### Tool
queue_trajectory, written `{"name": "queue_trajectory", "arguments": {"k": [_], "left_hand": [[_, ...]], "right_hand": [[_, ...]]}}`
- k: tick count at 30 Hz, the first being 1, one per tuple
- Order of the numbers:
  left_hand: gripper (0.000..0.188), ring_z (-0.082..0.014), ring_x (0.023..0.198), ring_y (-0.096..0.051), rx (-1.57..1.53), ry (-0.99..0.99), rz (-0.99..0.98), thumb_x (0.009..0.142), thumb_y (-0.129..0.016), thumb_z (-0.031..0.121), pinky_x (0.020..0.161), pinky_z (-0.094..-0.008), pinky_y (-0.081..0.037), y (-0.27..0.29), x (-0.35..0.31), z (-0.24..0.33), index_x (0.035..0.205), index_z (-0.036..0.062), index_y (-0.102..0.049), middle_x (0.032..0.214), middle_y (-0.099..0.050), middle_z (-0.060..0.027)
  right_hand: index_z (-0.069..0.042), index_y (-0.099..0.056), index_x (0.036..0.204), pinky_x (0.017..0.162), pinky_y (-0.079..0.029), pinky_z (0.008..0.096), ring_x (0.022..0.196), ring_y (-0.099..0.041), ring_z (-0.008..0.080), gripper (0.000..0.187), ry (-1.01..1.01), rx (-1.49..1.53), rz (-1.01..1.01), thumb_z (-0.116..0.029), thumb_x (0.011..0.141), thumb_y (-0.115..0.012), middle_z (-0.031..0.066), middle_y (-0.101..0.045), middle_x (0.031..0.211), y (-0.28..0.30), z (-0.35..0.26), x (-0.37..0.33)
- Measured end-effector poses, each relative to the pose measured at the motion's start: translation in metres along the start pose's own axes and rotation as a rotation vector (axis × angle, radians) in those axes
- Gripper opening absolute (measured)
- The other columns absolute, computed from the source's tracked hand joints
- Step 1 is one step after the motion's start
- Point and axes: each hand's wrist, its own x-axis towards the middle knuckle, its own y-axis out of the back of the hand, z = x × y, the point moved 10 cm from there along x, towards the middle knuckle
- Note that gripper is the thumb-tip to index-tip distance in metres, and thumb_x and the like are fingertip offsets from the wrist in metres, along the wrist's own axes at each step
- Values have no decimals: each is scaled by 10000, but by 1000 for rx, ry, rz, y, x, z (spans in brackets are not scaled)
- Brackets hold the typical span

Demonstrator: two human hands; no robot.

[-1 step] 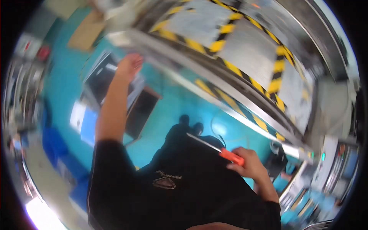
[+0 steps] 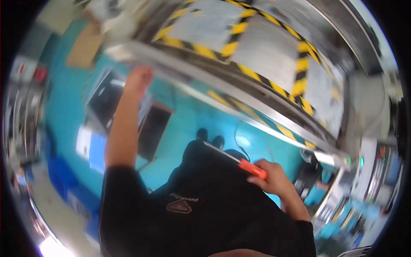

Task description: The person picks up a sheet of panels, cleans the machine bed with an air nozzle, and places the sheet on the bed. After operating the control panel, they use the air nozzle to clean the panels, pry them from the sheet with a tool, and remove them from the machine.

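My right hand is closed round the red-orange handle of a screwdriver. Its long thin metal shaft points away from me and to the left, in front of my dark clothes. My left arm is stretched forward, far from the screwdriver. At its end my left hand, somewhat blurred, looks closed with the fingers curled in. It is close to the left end of a long metal bench edge; whether it touches that edge I cannot tell. Anything inside its fingers is hidden.
Ahead is a metal work surface bordered with yellow-black striped tape. Dark flat panels lie on the turquoise floor below my left arm. Blue bins stand at left, a light-coloured equipment cabinet at right. A cable curves near my feet.
The view has turned slightly, so the bench sits farther left in it. My left hand and the screwdriver in my right hand both appear slightly farther left. Both grips look the same.
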Motion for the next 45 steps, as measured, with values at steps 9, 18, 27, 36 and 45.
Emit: {"name": "queue_trajectory", "arguments": {"k": [9, 18, 27, 36, 45], "left_hand": [[339, -193, 1165, -582, 130, 255, -614, 787, -533, -24, 885, -340, -503, -158, -100, -139, 1102, 21, -649, 1291, -614, -126], [721, -331, 1395, -432, 980, -220, -1328, 875, -681, 166, 1129, -411, -392, -208, -178, -176, 1517, 48, -374, 1521, -429, -200], [844, -334, 1502, -265, 984, 118, -940, 898, -732, 269, 1212, -413, -240, -54, -161, -181, 1560, 25, -268, 1603, -302, -219], [705, -285, 1381, -456, 775, 529, -467, 988, -588, 459, 1149, -394, -345, 70, -162, -354, 1508, 22, -399, 1488, -487, -198], [540, -293, 1198, -588, 757, 794, -404, 1000, -569, 428, 1012, -433, -454, 166, -318, -358, 1357, 23, -571, 1314, -629, -151]], "right_hand": [[-77, -630, 1160, 767, -536, 452, 900, -682, 399, 406, -448, -32, 69, -378, 902, -717, 195, -712, 928, 80, 46, -12], [-13, -530, 1148, 795, -538, 526, 909, -699, 403, 414, -543, -617, 134, -370, 950, -600, 218, -716, 959, 128, 78, 187], [-31, -572, 1103, 751, -541, 509, 860, -699, 413, 382, -858, -723, 274, -366, 930, -637, 213, -720, 943, 214, 171, 12], [-38, -647, 1109, 625, -501, 436, 732, -638, 249, 404, -383, -149, 507, -412, 984, -556, 101, -651, 798, 270, 328, 244], [-2, -680, 1102, 894, -549, 477, 1104, -663, 391, 385, -559, -37, 676, -316, 925, -546, 262, -673, 1180, 282, 286, 431]]}}
